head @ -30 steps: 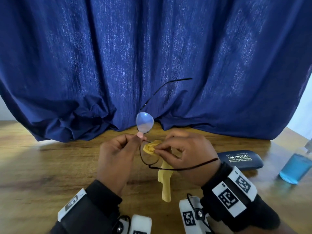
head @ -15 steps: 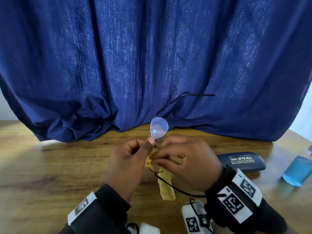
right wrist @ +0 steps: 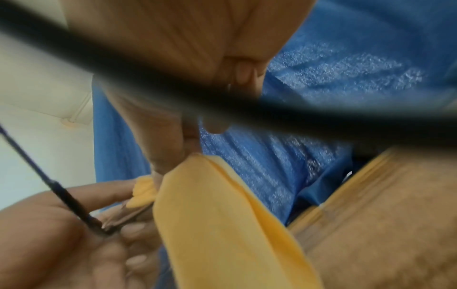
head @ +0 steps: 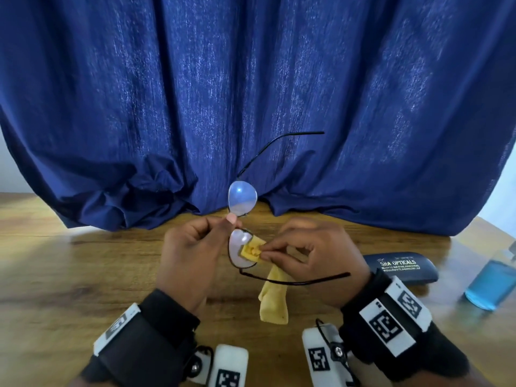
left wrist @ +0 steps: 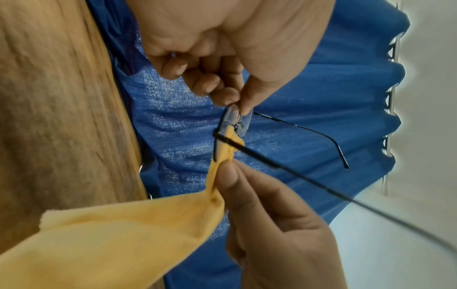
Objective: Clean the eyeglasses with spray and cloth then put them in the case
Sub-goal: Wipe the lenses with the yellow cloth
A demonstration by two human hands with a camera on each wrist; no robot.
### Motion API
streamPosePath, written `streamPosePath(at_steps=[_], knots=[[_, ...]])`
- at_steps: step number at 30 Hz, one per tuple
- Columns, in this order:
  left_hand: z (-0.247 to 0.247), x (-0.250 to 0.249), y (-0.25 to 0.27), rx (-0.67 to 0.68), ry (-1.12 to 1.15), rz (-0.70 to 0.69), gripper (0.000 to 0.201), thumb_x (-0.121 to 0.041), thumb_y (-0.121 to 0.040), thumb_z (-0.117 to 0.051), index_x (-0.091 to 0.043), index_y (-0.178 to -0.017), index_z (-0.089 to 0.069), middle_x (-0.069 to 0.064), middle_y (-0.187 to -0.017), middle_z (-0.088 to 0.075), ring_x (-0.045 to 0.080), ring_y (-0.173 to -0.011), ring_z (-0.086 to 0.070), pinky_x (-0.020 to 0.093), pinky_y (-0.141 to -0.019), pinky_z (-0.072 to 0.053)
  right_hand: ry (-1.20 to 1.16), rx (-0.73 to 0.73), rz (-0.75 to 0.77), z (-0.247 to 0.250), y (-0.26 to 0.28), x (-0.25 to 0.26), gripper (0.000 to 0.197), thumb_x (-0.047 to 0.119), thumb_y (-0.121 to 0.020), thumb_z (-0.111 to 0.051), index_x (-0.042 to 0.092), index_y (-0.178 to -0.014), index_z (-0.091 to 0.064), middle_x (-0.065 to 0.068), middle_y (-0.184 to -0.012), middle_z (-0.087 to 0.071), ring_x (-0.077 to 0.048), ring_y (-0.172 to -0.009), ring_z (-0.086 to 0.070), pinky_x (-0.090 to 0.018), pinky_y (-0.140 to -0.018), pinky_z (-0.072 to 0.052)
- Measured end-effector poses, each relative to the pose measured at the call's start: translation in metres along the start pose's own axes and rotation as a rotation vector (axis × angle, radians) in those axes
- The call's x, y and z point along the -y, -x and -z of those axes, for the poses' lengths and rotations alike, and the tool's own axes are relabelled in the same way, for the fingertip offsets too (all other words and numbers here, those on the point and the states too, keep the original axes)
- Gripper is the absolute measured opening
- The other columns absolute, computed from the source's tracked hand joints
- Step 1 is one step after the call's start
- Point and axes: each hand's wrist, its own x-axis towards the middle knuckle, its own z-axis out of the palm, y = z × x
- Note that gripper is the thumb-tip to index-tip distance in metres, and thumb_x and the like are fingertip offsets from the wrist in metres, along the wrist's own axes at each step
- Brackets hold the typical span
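The thin black-framed eyeglasses [head: 242,199] are held upright above the table, arms spread. My left hand [head: 195,247] pinches them at the bridge between the two lenses. My right hand [head: 304,252] pinches a yellow cloth [head: 252,251] against the lower lens [head: 237,251]; the rest of the cloth hangs down to the table [head: 273,305]. In the left wrist view the cloth [left wrist: 123,230] runs up to the lens [left wrist: 232,119]. The right wrist view shows the cloth [right wrist: 222,215] under a blurred black arm. The dark glasses case [head: 402,268] lies shut at the right. The blue spray bottle [head: 491,283] stands at the far right.
A wooden table [head: 69,275] spreads under my hands. A dark blue curtain [head: 251,93] hangs behind and bunches on the table's back edge. One glasses arm [head: 296,280] juts toward my right wrist.
The glasses have tilted, so the upper lens rose and the lower lens came into view. My right hand with the cloth slid to the right side of the lower lens.
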Motion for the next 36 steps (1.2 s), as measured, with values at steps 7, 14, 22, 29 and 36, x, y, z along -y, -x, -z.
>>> streamPosePath(at_steps=[7,14,22,29,36], knots=[[-0.009,0.003,0.008,0.089,-0.061,-0.007,0.025,-0.028,-0.094,-0.070,-0.013,-0.077,-0.080,0.006,-0.080,-0.080,0.019,-0.082,-0.074,0.039,-0.085,-0.057,0.014,-0.029,0.003,0.000,-0.001,0.003,0.014,0.040,-0.087,-0.075,0.028,-0.090,-0.082,0.013,-0.088,-0.072,-0.008,-0.079,-0.069,-0.040,-0.063,-0.057],[-0.009,0.001,0.010,0.102,-0.061,-0.003,0.026,-0.027,-0.094,-0.070,-0.013,-0.075,-0.078,0.002,-0.074,-0.077,0.012,-0.073,-0.069,0.034,-0.077,-0.055,-0.018,0.051,0.034,-0.005,0.000,0.010,0.016,0.041,-0.087,-0.074,0.028,-0.090,-0.082,0.013,-0.087,-0.072,-0.006,-0.078,-0.067,-0.040,-0.064,-0.056],[-0.003,0.001,0.001,0.030,-0.001,-0.012,0.024,-0.020,-0.095,-0.069,-0.004,-0.081,-0.079,0.002,-0.079,-0.080,0.005,-0.074,-0.072,0.028,-0.082,-0.053,0.057,0.080,0.014,-0.003,0.000,0.007,0.017,0.047,-0.086,-0.073,0.033,-0.090,-0.082,0.017,-0.088,-0.072,0.000,-0.077,-0.064,-0.037,-0.060,-0.056],[-0.010,0.008,0.007,0.090,-0.071,0.010,0.024,-0.025,-0.094,-0.070,-0.015,-0.075,-0.080,0.000,-0.078,-0.079,0.008,-0.078,-0.070,0.034,-0.082,-0.053,0.059,0.082,0.019,-0.003,-0.001,0.009,0.016,0.044,-0.086,-0.074,0.031,-0.090,-0.082,0.015,-0.087,-0.071,-0.001,-0.077,-0.064,-0.037,-0.061,-0.055],[-0.009,0.005,0.008,0.089,-0.069,0.029,0.025,-0.027,-0.095,-0.069,-0.011,-0.078,-0.079,0.004,-0.082,-0.080,0.016,-0.084,-0.074,0.039,-0.089,-0.056,0.093,0.027,0.031,0.003,-0.001,0.008,0.014,0.041,-0.087,-0.073,0.031,-0.091,-0.082,0.014,-0.086,-0.072,-0.005,-0.078,-0.066,-0.038,-0.061,-0.056]])
